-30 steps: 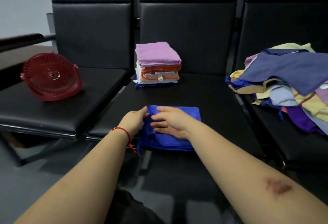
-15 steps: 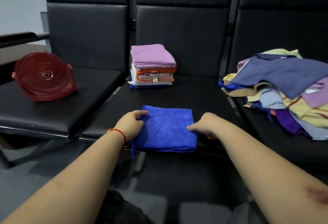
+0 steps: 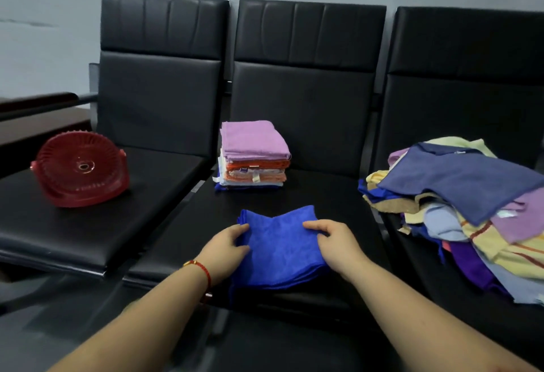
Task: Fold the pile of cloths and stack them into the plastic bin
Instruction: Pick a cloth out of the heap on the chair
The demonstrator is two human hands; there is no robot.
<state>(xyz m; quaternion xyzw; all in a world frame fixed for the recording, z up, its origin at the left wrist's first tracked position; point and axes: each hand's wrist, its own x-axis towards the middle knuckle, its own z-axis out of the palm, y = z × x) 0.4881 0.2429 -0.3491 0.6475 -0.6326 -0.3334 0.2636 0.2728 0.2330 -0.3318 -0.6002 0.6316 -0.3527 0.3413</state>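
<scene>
- Loose pile of cloths (image 3: 468, 209) heaped on the right-hand seat, well apart from both hands.
- Red plastic bin (image 3: 81, 168) tipped on the left seat, nearer the left side.
- Folded stack (image 3: 253, 155) straight ahead on the middle seat.
- Blue cloth (image 3: 279, 242) at the seat's front edge, far corners lifting (probably mid-carry).
- Left hand (image 3: 226, 246) and right hand (image 3: 335, 242) pinching opposite side edges.

Three black padded leather seats (image 3: 164, 195) stand side by side against a pale grey wall (image 3: 44, 47); a dark wooden armrest (image 3: 35, 100) shows far left.
</scene>
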